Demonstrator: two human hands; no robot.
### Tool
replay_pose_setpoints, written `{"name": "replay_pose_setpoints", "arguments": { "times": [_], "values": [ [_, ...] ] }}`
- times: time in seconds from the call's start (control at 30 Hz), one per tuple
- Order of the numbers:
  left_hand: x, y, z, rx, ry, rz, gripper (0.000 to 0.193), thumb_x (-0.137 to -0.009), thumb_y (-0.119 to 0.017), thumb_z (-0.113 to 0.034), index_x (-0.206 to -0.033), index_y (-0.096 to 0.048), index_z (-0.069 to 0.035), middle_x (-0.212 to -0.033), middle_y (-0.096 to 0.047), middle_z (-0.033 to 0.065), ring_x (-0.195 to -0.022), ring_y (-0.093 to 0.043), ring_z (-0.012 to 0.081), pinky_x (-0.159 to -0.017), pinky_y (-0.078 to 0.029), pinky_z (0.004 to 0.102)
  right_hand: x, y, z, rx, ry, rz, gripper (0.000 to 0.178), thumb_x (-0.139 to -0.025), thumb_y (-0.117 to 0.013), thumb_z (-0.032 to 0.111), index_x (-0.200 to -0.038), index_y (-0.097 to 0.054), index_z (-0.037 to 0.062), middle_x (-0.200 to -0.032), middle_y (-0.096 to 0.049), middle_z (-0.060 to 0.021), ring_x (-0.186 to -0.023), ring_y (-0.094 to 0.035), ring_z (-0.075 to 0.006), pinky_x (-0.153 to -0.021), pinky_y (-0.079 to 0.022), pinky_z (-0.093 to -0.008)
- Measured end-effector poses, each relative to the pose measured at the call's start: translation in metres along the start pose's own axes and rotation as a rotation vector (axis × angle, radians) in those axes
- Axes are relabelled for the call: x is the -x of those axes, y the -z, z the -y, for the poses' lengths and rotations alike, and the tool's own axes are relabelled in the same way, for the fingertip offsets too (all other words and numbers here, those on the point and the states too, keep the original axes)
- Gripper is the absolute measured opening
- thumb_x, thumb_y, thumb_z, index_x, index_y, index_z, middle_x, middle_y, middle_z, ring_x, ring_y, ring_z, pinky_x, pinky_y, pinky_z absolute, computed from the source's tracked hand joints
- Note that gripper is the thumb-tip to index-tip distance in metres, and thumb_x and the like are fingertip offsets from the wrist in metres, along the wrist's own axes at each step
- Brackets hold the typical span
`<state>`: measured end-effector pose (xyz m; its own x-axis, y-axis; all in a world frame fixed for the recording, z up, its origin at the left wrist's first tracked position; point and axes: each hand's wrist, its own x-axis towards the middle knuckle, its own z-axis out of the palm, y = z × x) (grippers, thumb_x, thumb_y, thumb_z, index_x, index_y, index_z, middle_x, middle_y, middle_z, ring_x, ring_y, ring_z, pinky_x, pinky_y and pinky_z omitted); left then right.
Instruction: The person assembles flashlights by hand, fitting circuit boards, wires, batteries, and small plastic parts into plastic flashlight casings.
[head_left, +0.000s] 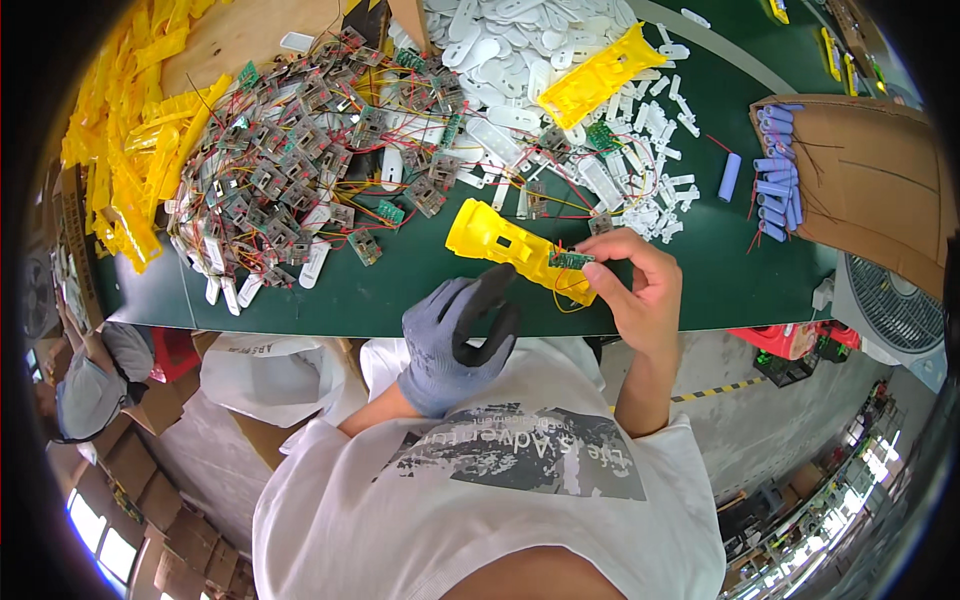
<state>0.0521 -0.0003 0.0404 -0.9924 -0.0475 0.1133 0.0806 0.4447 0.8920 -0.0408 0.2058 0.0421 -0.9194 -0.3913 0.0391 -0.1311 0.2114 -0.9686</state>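
Observation:
A yellow plastic housing half (480,228) lies on the green table in front of me, slanting down to the right. My bare right hand (645,285) pinches a small green circuit board (568,260) at the housing's right end, thumb and fingertips closed on its edge. Thin yellow and red wires trail around the board. My left hand (455,335), in a grey glove with dark fingertips, is by the housing's near edge with thumb and fingers apart. Its fingertips come close to the housing; whether they touch it I cannot tell.
Wired circuit boards (300,160) form a large heap at left, beside stacked yellow housings (140,150). White plastic parts (510,50) pile up at the back, with another yellow housing (600,75) on them. Purple battery cells (775,185) lie by a cardboard box (860,170) at right.

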Motion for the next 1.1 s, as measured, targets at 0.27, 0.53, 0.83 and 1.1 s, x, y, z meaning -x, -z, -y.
{"name": "replay_pose_setpoints", "arguments": {
  "times": [0.27,0.53,0.83,1.1],
  "values": [
    [0.013,-0.011,-0.003,0.628,0.515,-0.239,0.078,-0.084,-0.057,0.008,-0.149,-0.015,-0.006,-0.125,-0.053,0.0169,-0.107,-0.057,0.0202,-0.089,-0.049,0.0324,0.001,-0.03,0.001,-0.346,-0.284,0.076,0.012,-0.091,-0.061,0.004,-0.098,-0.06,-0.0067,-0.107,-0.067,-0.0124,-0.091,-0.064,-0.0125,-0.084,-0.052,-0.026],
    [-0.003,-0.017,0.004,0.758,0.454,-0.073,0.053,-0.089,-0.056,0.004,-0.139,-0.038,0.002,-0.132,-0.051,0.0123,-0.12,-0.05,0.0174,-0.102,-0.039,0.0312,0.016,-0.051,-0.011,-0.688,-0.236,-0.057,0.013,-0.091,-0.06,0.001,-0.101,-0.059,-0.0065,-0.103,-0.065,-0.0122,-0.097,-0.062,-0.0137,-0.085,-0.052,-0.027],
    [-0.041,-0.041,0.0,0.944,0.413,0.055,0.041,-0.102,-0.041,-0.015,-0.14,-0.038,0.001,-0.132,-0.05,0.0102,-0.114,-0.05,0.0141,-0.097,-0.04,0.0286,0.017,-0.043,-0.01,-0.689,-0.114,-0.373,0.009,-0.085,-0.063,-0.007,-0.094,-0.064,-0.008,-0.112,-0.057,-0.0122,-0.098,-0.057,-0.0142,-0.088,-0.048,-0.0264],
    [-0.052,-0.047,0.008,0.993,0.485,0.152,0.037,-0.102,-0.044,-0.018,-0.133,-0.046,0.002,-0.114,-0.06,0.0072,-0.099,-0.056,0.0091,-0.087,-0.046,0.0246,0.023,-0.031,-0.016,-0.69,-0.156,-0.37,0.012,-0.084,-0.064,-0.009,-0.096,-0.066,-0.009,-0.113,-0.058,-0.0137,-0.099,-0.06,-0.0157,-0.089,-0.05,-0.027]
  ]
}}
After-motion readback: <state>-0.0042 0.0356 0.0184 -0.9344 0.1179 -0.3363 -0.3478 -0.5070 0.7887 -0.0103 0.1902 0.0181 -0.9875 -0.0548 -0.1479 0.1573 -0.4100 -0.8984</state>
